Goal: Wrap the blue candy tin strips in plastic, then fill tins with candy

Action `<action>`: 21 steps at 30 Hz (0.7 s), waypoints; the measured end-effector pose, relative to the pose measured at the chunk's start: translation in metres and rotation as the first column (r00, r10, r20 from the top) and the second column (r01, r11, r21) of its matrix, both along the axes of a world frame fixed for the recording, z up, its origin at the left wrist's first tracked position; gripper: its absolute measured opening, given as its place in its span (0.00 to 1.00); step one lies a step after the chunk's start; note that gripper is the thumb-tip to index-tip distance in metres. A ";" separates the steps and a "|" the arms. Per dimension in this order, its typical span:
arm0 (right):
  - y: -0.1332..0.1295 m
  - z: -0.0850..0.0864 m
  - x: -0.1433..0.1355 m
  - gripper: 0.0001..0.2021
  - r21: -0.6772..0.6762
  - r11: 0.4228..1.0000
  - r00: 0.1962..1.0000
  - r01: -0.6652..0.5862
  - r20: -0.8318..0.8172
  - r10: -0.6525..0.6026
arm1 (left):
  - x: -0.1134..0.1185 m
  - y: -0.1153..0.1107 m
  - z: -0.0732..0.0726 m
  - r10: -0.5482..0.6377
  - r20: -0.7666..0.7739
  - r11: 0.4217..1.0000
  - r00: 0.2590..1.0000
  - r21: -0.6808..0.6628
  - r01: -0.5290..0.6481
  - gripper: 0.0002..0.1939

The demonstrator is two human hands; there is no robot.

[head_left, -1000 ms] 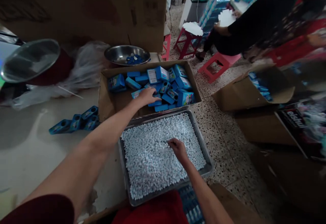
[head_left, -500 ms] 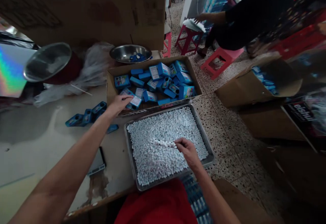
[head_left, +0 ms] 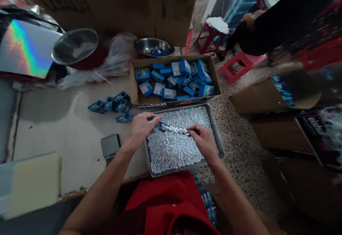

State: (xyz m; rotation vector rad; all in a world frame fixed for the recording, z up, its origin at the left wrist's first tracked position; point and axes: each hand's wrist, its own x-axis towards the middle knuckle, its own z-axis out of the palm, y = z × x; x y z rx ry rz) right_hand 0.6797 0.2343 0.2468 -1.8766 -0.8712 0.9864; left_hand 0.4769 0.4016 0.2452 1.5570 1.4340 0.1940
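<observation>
My left hand (head_left: 142, 127) is closed around a small blue box (head_left: 158, 125), which my fingers partly hide. Pinched in my right hand (head_left: 202, 139) is a narrow strip-like scoop (head_left: 175, 130) carrying a row of white pellets. The scoop's far end meets the small blue box, over a metal tray (head_left: 219, 146) heaped with the same white pellets. Behind the tray stands a cardboard box (head_left: 152, 105) of loose blue boxes. Several more blue boxes (head_left: 109, 103) lie on the table left of it.
A steel bowl (head_left: 140, 46) with blue and white pieces sits behind the cardboard box. Further left are a larger bowl (head_left: 76, 48) and crumpled plastic. A small flat scale-like device (head_left: 110, 146) lies on the table. At right are open cartons (head_left: 248, 94) and a seated person (head_left: 283, 21).
My left hand has come from the cardboard box to the tray, bringing a small blue box against the scoop. My right hand still grips the loaded scoop. The view has shifted.
</observation>
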 end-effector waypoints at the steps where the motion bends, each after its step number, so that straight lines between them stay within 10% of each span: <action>1: -0.003 -0.002 -0.005 0.08 -0.030 0.999 0.995 -0.025 0.099 0.028 | -0.004 -0.004 -0.011 -0.005 -0.013 0.998 1.000 -0.058 0.004 0.24; 7: 0.014 -0.021 -0.056 0.12 -0.359 0.899 0.782 -0.252 0.471 0.408 | -0.023 -0.026 -0.079 0.026 -0.005 0.959 1.000 -0.281 -0.026 0.28; 12: 0.033 -0.025 -0.071 0.14 -0.416 0.846 0.714 -0.333 0.474 0.515 | -0.029 -0.031 -0.096 0.058 0.043 0.950 0.997 -0.310 -0.042 0.31; 17: -0.062 -0.050 0.016 0.10 -0.214 0.973 0.911 -0.083 0.379 0.161 | -0.045 -0.020 -0.092 -0.032 0.166 0.916 0.986 -0.389 0.095 0.37; 21: -0.145 -0.115 0.069 0.12 -0.212 0.954 0.954 0.214 0.257 -0.157 | -0.052 -0.024 -0.090 -0.213 0.179 0.956 0.960 -0.165 0.243 0.31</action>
